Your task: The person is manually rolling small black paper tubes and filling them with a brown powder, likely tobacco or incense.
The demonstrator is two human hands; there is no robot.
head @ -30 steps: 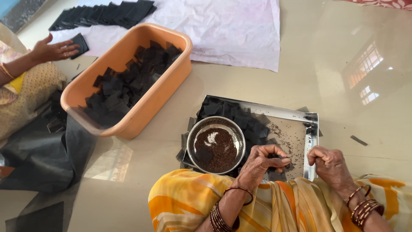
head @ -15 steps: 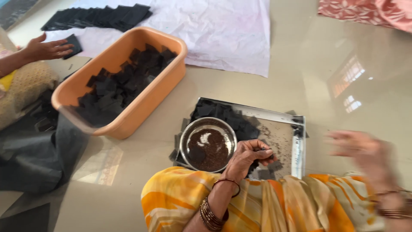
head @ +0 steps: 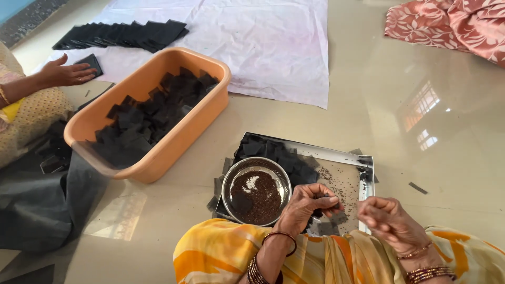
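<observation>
My left hand [head: 307, 204] hovers over the near edge of a steel tray [head: 347, 155], its fingertips pinched on a small black paper square. Just left of it a round steel bowl [head: 256, 193] holds dark brown seeds. A heap of black paper squares [head: 276, 152] lies on the tray behind the bowl, and loose seeds are scattered on the tray's bare part. My right hand [head: 388, 220] is raised by the tray's right rim with fingers curled together; nothing shows in them.
An orange plastic tub [head: 184, 131] full of black squares stands to the left. Behind it lie a white sheet [head: 263, 42] and a row of black squares [head: 123, 34]. Another person's hand [head: 66, 73] rests on a black square at far left. Pink patterned cloth [head: 452, 23] lies at top right.
My right hand swung out to the right and has come back beside the tray's right rim. My left hand stayed by the bowl. The view shifted a little.
</observation>
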